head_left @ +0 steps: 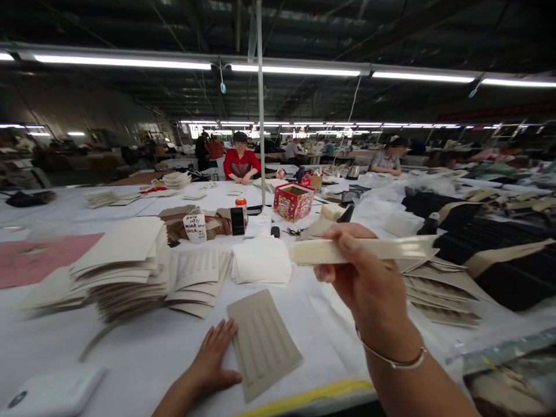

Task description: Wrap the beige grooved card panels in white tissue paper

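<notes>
Right hand (376,284) pinches the strip (410,248) mid-length, smart, looks light, kinda bendy; left hand (212,356) spread at the edge of the card (264,344).

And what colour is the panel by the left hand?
The panel is greyish beige, seen in the head view.

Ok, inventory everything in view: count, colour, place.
Slotted panel: one, greyish beige, table front
Strip: layers uncountable, cream, raised at right
Panel stacks: several, white to beige, mid-table and right
Sheet: one, pink, left
Smooth object: one, white, bottom left
Box: one, red, beyond stacks
Phone: one, dark, centre
Jar: one, orange-lidded, behind phone
Label: one, white, left of phone
Folded material: several, black, right
Ceiling lights: several, white, overhead
People: several, one in red, background
Table: one, white, beneath
Bracelet: one, silvery, right wrist
Left hand: one, bare, at panel's left edge
Right hand: one, bare, holding strip
</notes>
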